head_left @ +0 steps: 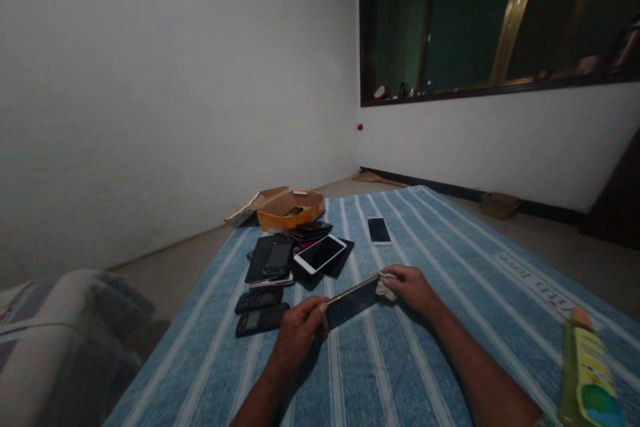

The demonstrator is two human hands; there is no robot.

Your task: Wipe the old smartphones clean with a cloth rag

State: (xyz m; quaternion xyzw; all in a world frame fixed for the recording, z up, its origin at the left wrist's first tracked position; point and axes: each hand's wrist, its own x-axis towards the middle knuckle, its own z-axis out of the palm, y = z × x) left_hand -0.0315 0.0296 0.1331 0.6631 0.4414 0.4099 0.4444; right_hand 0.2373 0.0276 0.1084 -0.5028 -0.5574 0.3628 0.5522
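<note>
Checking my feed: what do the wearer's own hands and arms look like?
The left hand and right hand are ungloved, no ring or watch visible. The left forearm and right forearm look bare; a greyish sliver by the latter may be a sleeve edge.

I'm catching a dark window (460, 20) at one o'clock, little items (380, 91) lining its sill (475, 90)! A red spot (360, 127) is showing by the wall corner (357, 80) at twelve, a broom-like thing (370, 177) is lying below, a cardboard box (500, 205) is sitting at two, striped fabric (53, 327) is bunching at nine.
</note>
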